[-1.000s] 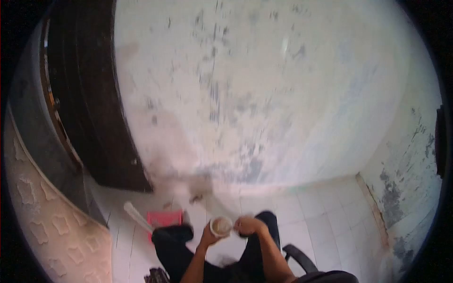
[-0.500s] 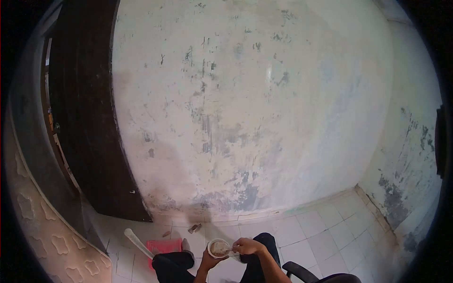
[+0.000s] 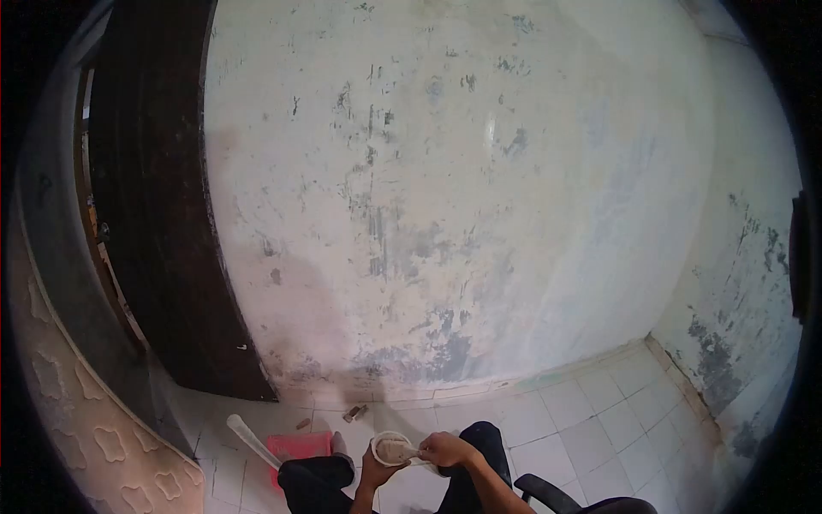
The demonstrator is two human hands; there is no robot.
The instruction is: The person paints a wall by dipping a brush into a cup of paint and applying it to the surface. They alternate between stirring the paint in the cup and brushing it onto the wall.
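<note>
My left hand (image 3: 374, 469) is wrapped around a small white bowl (image 3: 378, 438) from its left side, low in the view between my knees. Inside the bowl lies a pale brownish content (image 3: 391, 449) that I cannot make out further. A light-coloured spoon-like utensil (image 3: 413, 453) reaches over the bowl's right rim into it. The fingers of my right hand (image 3: 443, 448) are pinched on the outer end of this utensil, just right of the bowl.
A red plastic basket (image 3: 300, 445) stands on the tiled floor (image 3: 548, 411) by my left leg, with a long white handle-like object (image 3: 251, 439) beside it. Small pieces (image 3: 354, 413) lie near the stained wall (image 3: 445, 214). A dark door (image 3: 158, 214) is left; a chair armrest (image 3: 548, 494) is right.
The utensil now shows more plainly in the bowl, its tip further left. My right hand has shifted very slightly left; the left hand still holds the bowl.
</note>
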